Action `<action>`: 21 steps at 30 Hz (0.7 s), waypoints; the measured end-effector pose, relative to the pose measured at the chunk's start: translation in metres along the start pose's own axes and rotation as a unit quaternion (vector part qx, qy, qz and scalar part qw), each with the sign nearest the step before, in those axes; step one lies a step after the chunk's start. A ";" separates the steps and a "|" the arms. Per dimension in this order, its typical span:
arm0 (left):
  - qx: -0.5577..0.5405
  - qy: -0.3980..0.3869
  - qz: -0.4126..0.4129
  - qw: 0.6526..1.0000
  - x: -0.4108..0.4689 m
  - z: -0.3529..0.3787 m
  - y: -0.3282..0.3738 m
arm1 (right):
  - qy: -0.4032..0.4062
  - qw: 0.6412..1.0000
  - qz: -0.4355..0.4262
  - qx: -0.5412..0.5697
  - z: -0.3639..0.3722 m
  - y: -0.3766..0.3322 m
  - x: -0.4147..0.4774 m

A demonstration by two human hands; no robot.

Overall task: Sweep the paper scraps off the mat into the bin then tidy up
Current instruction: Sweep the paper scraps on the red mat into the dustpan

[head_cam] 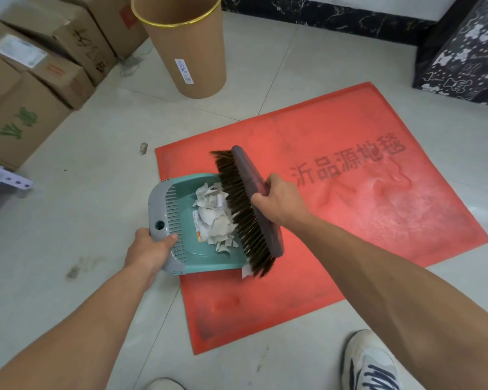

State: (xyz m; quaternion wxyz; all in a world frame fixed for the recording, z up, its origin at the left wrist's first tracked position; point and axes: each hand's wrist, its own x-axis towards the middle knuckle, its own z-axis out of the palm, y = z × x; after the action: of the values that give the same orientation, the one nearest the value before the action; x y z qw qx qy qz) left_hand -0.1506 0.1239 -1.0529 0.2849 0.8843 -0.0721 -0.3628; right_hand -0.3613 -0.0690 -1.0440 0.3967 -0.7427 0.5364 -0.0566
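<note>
Floor scene, seen from the wearer's head. Red mat [350, 220]: lying flat on the pale tiled floor [82, 192], dark printed characters across its far half, surface scuffed. Teal dustpan [192, 257] with grey comb-toothed back edge: resting at the mat's left edge, its open lip toward the mat; left hand [148, 250] clenched around the grey rear corner, thumb on top near the teeth. Paper scraps [214, 218]: a crumpled white-grey heap gathered inside the dustpan, against the bristles; one small scrap [246, 272] sits at the pan's lip by the near end of the bristles. Hand brush [254, 204]: long brown back with dark brown bristles, held on its side, bristles pointing left into the dustpan and pressed against the heap; right hand [279, 201] grasping the brush back about midway along. Bin [189, 49]: tall brown cylindrical cardboard drum with a yellow rim and a white label, standing upright on the floor beyond the mat's far left corner, well apart from the dustpan. One stray scrap [143, 148] on the floor just left of the mat's far-left corner. Cardboard boxes [34, 80]: stacked at upper left. Black patterned box [462, 52]: upper right. White sneaker [372, 361]: lower right, near the mat's near edge.
</note>
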 end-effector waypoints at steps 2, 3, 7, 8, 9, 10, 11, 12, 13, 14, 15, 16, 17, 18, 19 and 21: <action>-0.016 -0.016 -0.010 1.000 0.002 -0.004 -0.005 | 0.037 0.999 -0.008 -0.037 -0.016 0.006 0.005; -0.022 -0.024 -0.016 0.999 0.002 -0.006 -0.008 | 0.053 0.997 -0.005 -0.057 -0.024 0.010 0.007; -0.041 -0.066 -0.037 0.996 0.001 -0.014 -0.016 | 0.079 0.990 0.023 -0.116 -0.044 0.032 0.012; -0.041 -0.075 -0.043 0.995 0.001 -0.016 -0.018 | 0.073 0.989 0.032 -0.123 -0.046 0.037 0.011; -0.040 -0.082 -0.049 0.995 0.000 -0.018 -0.020 | 0.063 0.989 0.043 -0.127 -0.046 0.043 0.010; -0.040 -0.084 -0.055 0.994 -0.001 -0.019 -0.022 | 0.050 0.989 0.052 -0.129 -0.044 0.048 0.008; -0.042 -0.083 -0.058 0.994 -0.002 -0.019 -0.025 | 0.037 0.989 0.057 -0.129 -0.041 0.052 0.006; -0.043 -0.080 -0.059 0.994 -0.002 -0.019 -0.027 | 0.027 0.990 0.057 -0.124 -0.036 0.054 0.003; -0.044 -0.078 -0.059 0.994 -0.002 -0.018 -0.028 | 0.020 0.992 0.053 -0.115 -0.030 0.055 0.001; -0.047 -0.079 -0.060 0.994 -0.003 -0.017 -0.029 | 0.015 0.994 0.047 -0.101 -0.025 0.054 0.000; -0.051 -0.079 -0.062 0.994 -0.004 -0.014 -0.030 | 0.009 0.996 0.040 -0.082 -0.018 0.051 -0.001; -0.056 -0.082 -0.066 0.993 -0.005 -0.011 -0.030 | 0.003 0.997 0.037 -0.062 -0.012 0.047 -0.002; -0.061 -0.086 -0.068 0.992 -0.006 -0.007 -0.031 | -0.001 0.998 0.037 -0.043 -0.005 0.042 -0.004; -0.062 -0.089 -0.071 0.992 -0.007 -0.002 -0.031 | -0.003 0.999 0.041 -0.024 0.002 0.037 -0.005; -0.060 -0.087 -0.072 0.992 -0.009 0.004 -0.030 | -0.002 0.999 0.045 -0.006 0.008 0.032 -0.007; -0.060 -0.076 -0.069 0.993 -0.010 0.012 -0.027 | -0.005 0.999 0.047 0.026 0.018 0.024 -0.010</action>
State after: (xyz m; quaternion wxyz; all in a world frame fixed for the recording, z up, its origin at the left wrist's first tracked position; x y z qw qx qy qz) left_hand -0.1679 0.1438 -1.0685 0.3052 0.8387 -0.0105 -0.4509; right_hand -0.3743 -0.0534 -1.0682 0.4211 -0.7065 0.5668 -0.0482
